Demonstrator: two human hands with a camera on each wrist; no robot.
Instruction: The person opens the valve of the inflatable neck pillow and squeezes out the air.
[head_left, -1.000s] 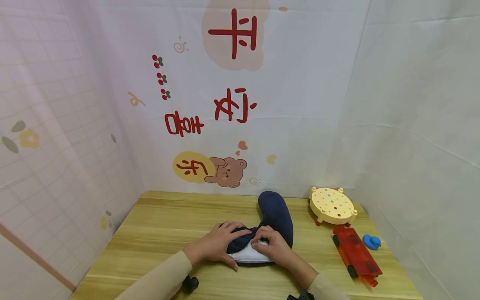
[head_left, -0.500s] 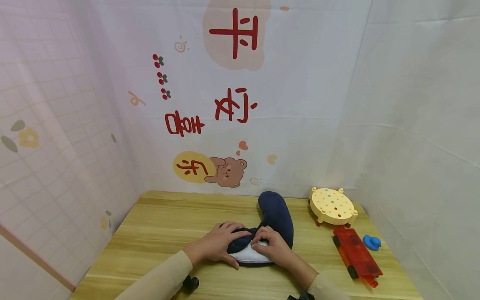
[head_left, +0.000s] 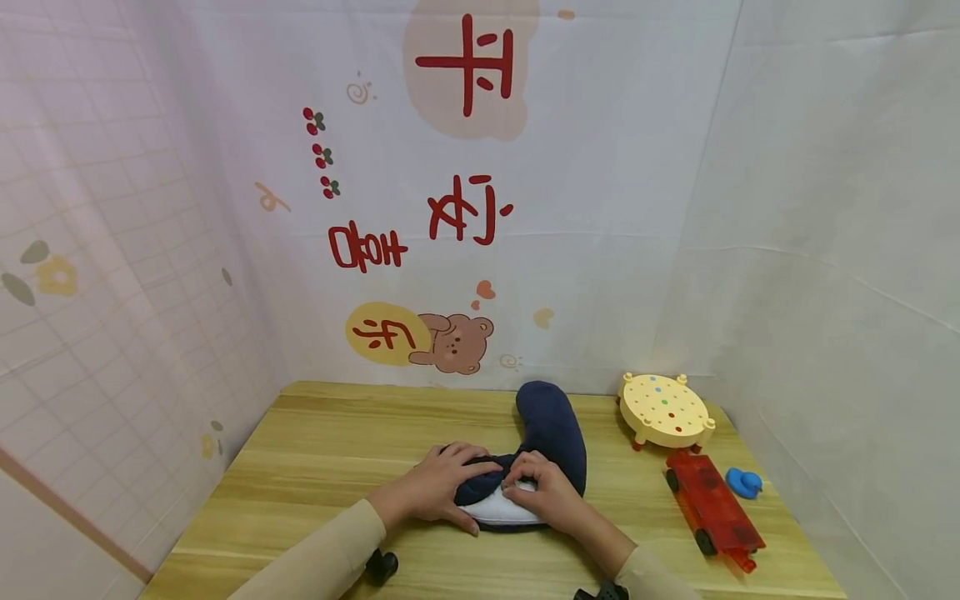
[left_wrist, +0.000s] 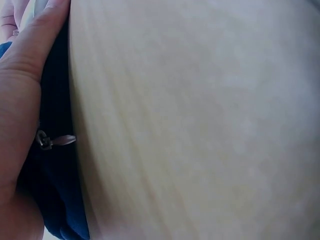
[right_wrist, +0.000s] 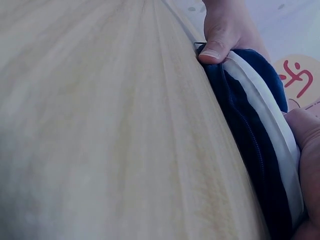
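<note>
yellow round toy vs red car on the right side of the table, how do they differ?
The yellow round toy is opaque, disc-shaped, dotted with coloured spots and stands on short legs; the red car is translucent, long and boxy, on black wheels. The yellow round toy sits farther back, near the wall; the red car lies nearer the person, beside a small blue toy. Both rest untouched on the wooden table, right of the hands.

The left hand (left_wrist: 17, 107) holds navy fabric (left_wrist: 55, 170) with a zipper pull (left_wrist: 57, 140) against the wooden table (left_wrist: 200, 125).

Navy-and-white pillow (head_left: 551, 433), red toy car (head_left: 712, 508), cream dotted board (head_left: 663, 410).
</note>
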